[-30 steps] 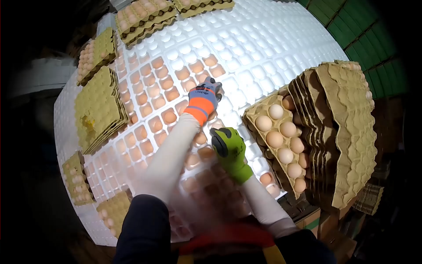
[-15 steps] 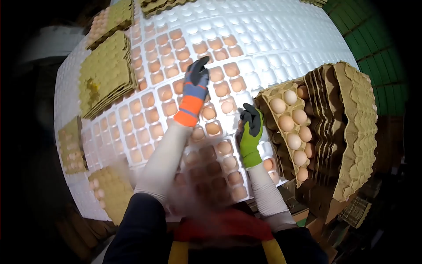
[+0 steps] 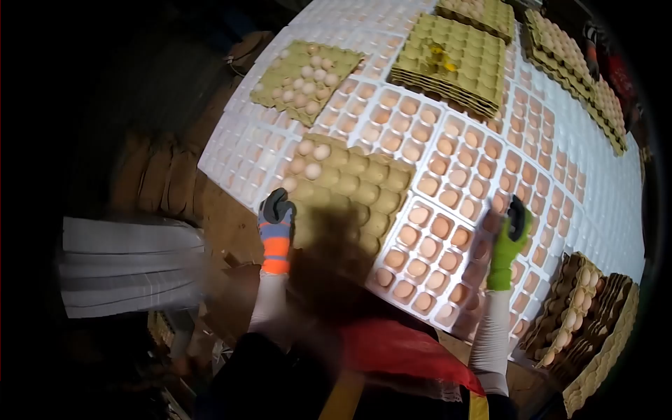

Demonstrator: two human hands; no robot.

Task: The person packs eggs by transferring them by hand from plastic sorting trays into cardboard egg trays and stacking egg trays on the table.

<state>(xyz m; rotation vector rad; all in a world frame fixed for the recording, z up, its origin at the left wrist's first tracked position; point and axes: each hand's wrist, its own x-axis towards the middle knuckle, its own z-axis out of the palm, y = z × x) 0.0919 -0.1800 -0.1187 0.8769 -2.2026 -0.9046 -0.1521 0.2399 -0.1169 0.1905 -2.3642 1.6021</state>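
"Head view: what's the left hand (image 3: 276, 210) doing?"

"Bending its fingers beside the brown tray (image 3: 371, 192). The right hand (image 3: 515, 224) is curling over white trays (image 3: 422, 166); I can't tell about pinching."

"Eggs (image 3: 313, 170)?"

"Sitting in both, looking light, fragile; their sides are inviting gentle cupping."

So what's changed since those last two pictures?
The view has swung left. The left hand has left the white trays and gone left, to the edge of the near cardboard tray. The right hand has also shifted left, away from the upright cardboard trays. Any hold taken or released is unclear. The stained stack stayed put.
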